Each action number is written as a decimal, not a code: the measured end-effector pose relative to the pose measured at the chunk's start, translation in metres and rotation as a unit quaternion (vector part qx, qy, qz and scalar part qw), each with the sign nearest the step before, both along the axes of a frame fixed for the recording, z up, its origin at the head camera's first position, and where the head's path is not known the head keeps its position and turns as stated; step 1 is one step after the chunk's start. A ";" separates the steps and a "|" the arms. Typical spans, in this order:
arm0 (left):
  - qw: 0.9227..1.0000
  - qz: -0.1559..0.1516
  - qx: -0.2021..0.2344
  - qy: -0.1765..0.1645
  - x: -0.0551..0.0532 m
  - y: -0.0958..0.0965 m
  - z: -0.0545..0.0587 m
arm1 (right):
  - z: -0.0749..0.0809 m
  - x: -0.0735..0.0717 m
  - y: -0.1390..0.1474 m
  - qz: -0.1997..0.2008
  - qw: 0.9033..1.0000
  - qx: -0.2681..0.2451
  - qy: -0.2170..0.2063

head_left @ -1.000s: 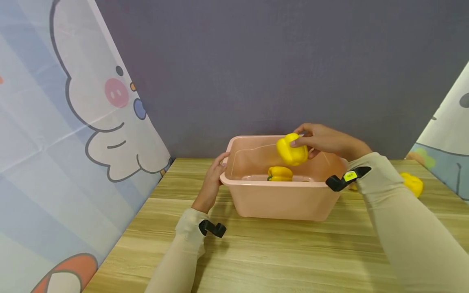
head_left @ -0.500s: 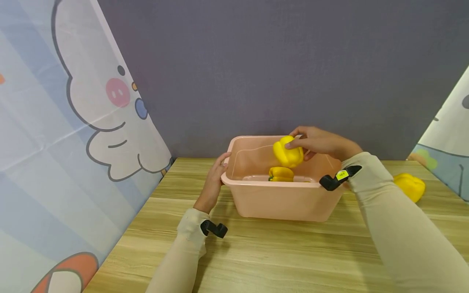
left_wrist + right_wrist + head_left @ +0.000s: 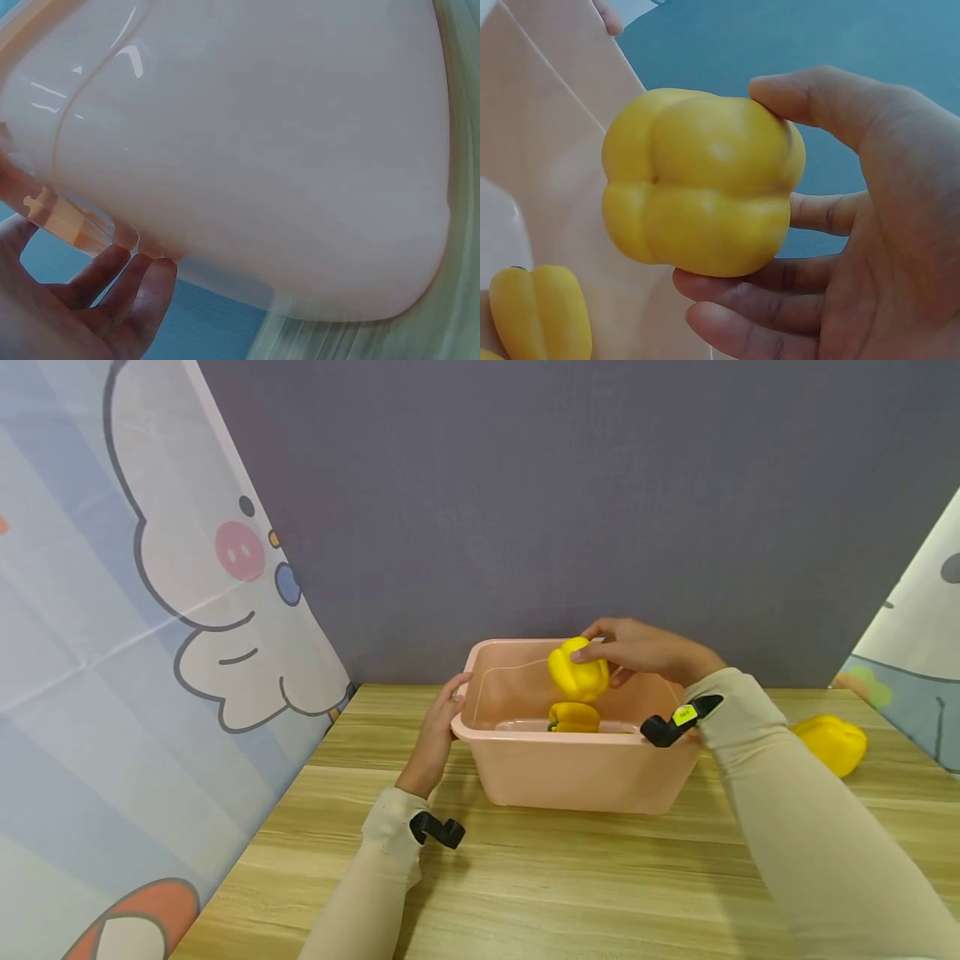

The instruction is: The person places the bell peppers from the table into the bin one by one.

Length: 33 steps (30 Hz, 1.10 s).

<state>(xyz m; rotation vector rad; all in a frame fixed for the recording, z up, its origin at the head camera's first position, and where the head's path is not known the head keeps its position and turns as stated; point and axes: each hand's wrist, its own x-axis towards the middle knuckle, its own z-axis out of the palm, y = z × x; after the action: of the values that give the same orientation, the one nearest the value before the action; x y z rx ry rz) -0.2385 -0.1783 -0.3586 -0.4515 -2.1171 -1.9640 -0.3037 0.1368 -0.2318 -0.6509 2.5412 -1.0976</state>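
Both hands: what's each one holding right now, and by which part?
The right hand holds a yellow bell pepper by its rounded sides, between thumb and fingers. The left hand holds the pink tub at its left-end rim.

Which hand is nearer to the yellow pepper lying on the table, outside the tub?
Right. The right hand holds another pepper over the tub, to the left of the pepper on the table. The left hand is farther, at the tub's left end.

Light wood-grain tabletop [image 3: 570, 885], plain dark grey backdrop [image 3: 562, 502]; pale cartoon-printed sheet [image 3: 67, 610] at left, second printed sheet [image 3: 922, 627] at right
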 end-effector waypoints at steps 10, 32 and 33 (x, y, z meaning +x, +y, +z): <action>1.000 -0.001 0.001 0.004 0.000 0.002 0.000 | 0.000 -0.002 -0.005 0.003 1.000 0.001 0.003; 1.000 -0.011 0.002 0.006 -0.001 0.001 0.000 | -0.001 -0.006 -0.017 0.000 1.000 0.006 -0.005; 1.000 -0.012 0.002 0.007 -0.001 0.001 -0.001 | -0.001 -0.006 -0.018 0.001 1.000 0.006 -0.006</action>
<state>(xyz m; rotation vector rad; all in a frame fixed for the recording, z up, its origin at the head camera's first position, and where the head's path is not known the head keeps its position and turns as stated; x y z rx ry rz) -0.2396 -0.1770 -0.3592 -0.4906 -2.1086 -1.9728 -0.3099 0.1189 -0.2330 -0.6437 2.5344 -1.0825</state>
